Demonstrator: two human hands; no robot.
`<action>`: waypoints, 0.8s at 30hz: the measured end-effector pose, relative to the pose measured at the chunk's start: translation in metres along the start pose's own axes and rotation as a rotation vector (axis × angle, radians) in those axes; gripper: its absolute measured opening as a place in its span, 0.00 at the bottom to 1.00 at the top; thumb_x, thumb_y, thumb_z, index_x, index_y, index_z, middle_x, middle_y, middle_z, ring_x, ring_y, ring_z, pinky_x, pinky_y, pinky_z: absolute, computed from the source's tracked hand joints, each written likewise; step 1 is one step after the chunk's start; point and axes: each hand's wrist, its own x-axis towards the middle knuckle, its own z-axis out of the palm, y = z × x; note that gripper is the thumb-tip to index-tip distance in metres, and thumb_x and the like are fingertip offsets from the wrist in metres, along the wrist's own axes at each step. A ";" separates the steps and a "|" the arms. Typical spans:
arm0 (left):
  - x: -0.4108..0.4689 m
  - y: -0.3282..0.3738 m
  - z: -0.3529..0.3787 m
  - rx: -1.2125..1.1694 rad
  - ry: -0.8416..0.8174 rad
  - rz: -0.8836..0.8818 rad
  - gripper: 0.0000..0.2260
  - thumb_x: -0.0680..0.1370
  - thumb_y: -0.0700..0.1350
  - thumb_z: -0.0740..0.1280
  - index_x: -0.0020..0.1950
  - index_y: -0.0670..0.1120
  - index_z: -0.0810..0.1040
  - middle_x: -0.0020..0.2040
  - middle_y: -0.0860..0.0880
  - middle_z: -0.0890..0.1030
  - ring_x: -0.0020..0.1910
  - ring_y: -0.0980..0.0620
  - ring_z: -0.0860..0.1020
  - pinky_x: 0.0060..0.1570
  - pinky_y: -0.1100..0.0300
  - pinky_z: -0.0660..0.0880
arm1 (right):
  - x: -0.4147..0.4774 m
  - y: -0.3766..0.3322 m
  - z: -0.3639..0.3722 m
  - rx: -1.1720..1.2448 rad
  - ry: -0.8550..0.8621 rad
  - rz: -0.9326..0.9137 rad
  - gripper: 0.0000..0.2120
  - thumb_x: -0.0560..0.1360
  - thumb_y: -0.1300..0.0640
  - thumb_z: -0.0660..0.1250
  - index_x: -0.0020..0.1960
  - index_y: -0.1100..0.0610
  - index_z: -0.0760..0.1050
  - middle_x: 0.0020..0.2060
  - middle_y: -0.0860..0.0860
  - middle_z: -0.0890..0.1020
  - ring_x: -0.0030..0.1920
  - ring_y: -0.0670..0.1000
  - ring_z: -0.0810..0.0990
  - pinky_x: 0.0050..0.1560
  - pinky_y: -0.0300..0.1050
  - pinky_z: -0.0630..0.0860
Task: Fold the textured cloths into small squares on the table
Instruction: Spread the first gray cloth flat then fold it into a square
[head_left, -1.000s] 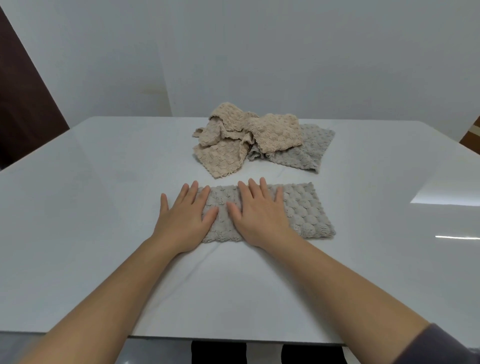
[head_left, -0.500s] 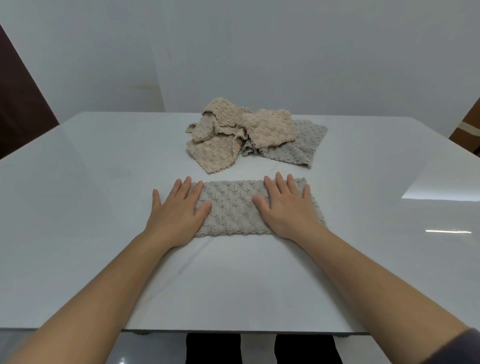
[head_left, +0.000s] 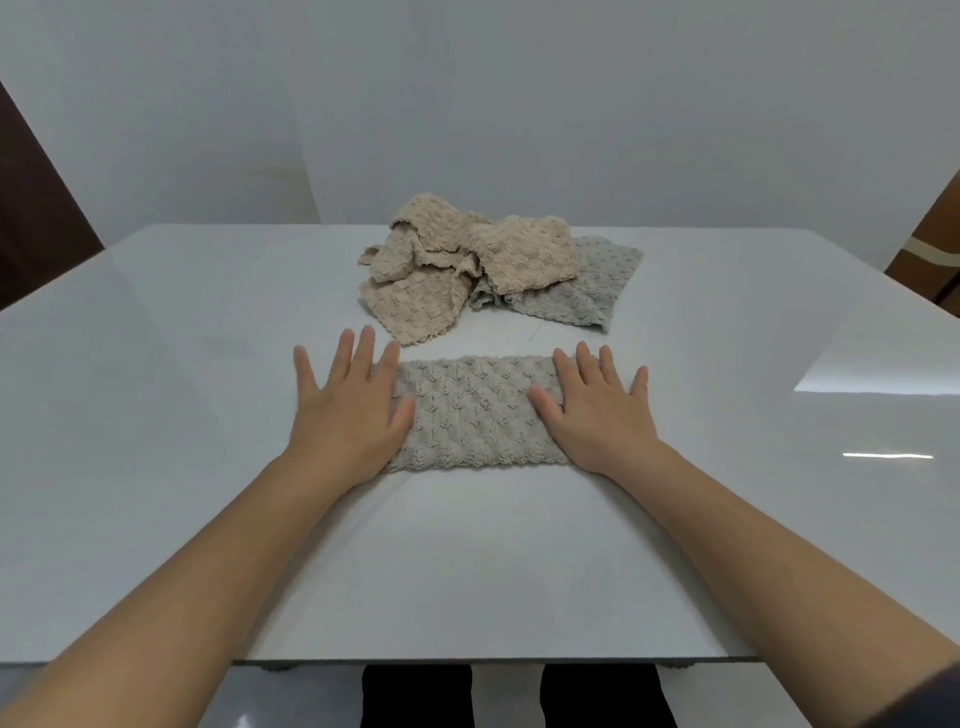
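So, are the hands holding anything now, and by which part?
Nothing is gripped. The left hand lies flat on the left end of the folded grey cloth, the right hand on its right end, fingers straight.

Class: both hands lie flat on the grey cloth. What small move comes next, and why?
Probably fold the end under the right hand over to the left hand: the grey cloth lies flat as a long strip, not yet square.

- A plain indoor room, probably in a home; the exact kind cannot be told.
- A glossy white rectangular bench (head_left: 182, 415) fills the view.
- The bare pale walls (head_left: 571, 104) meet in a corner behind it.
- A dark brown panel (head_left: 31, 218) stands at the left and a brown wooden piece (head_left: 935, 244) at the right.
- A heap of textured beige and grey cloths (head_left: 467, 265) lies on the bench.
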 end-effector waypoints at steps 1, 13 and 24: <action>0.001 0.012 -0.005 -0.024 0.058 0.014 0.27 0.81 0.56 0.44 0.79 0.49 0.46 0.80 0.47 0.45 0.78 0.48 0.41 0.72 0.36 0.38 | 0.000 0.000 0.000 -0.002 0.001 0.000 0.34 0.79 0.34 0.39 0.80 0.50 0.44 0.79 0.52 0.45 0.78 0.55 0.40 0.74 0.67 0.39; 0.026 0.098 0.014 -0.164 0.129 0.032 0.24 0.81 0.52 0.48 0.76 0.47 0.58 0.75 0.47 0.63 0.77 0.47 0.54 0.73 0.36 0.44 | 0.002 0.000 0.003 0.005 0.001 0.013 0.34 0.79 0.34 0.40 0.80 0.50 0.45 0.79 0.52 0.46 0.78 0.54 0.41 0.74 0.66 0.40; 0.017 0.002 0.018 -0.217 0.122 -0.170 0.23 0.80 0.51 0.47 0.73 0.45 0.64 0.70 0.45 0.68 0.75 0.47 0.58 0.72 0.34 0.43 | 0.001 0.001 0.000 0.002 -0.003 0.004 0.35 0.78 0.34 0.39 0.80 0.50 0.44 0.79 0.52 0.46 0.78 0.55 0.41 0.74 0.66 0.40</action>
